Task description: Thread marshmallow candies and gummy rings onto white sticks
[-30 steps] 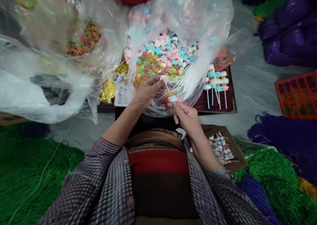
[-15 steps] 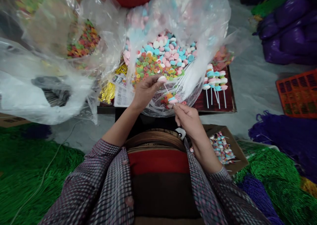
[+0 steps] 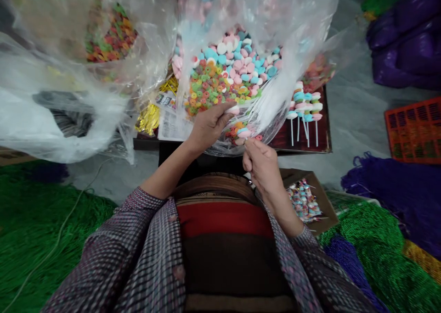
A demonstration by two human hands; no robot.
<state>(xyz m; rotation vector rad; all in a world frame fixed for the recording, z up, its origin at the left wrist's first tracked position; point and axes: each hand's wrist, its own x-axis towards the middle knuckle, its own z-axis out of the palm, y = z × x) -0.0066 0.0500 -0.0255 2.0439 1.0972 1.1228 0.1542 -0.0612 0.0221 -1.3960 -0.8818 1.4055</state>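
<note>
Between the thumb and fingers of my left hand (image 3: pixel 211 125) is a pink-and-white marshmallow (image 3: pixel 234 110). My right hand (image 3: pixel 261 164) pinches the lower end of a candy skewer (image 3: pixel 244 133), which carries a blue and pink marshmallow and what looks like a gummy ring. The skewer leans up and left toward the marshmallow; whether its tip is inside it I cannot tell. Beneath both hands lies a clear plastic bag holding gummy rings (image 3: pixel 206 86), pink, blue and white marshmallows (image 3: pixel 241 63) and a bundle of white sticks (image 3: pixel 267 102).
Finished-looking candy skewers (image 3: pixel 305 103) lie on the dark red table (image 3: pixel 322 136) at right. A cardboard box (image 3: pixel 329 212) of wrapped skewers stands below. Gold twist ties (image 3: pixel 148 120) and another bag of gummy rings (image 3: pixel 112 40) are left. An orange crate (image 3: pixel 413 129) stands far right.
Both hands have shifted slightly right in the picture, and the marshmallow in my left hand sits closer to the skewer. The view has moved a little. Both hands keep their hold.
</note>
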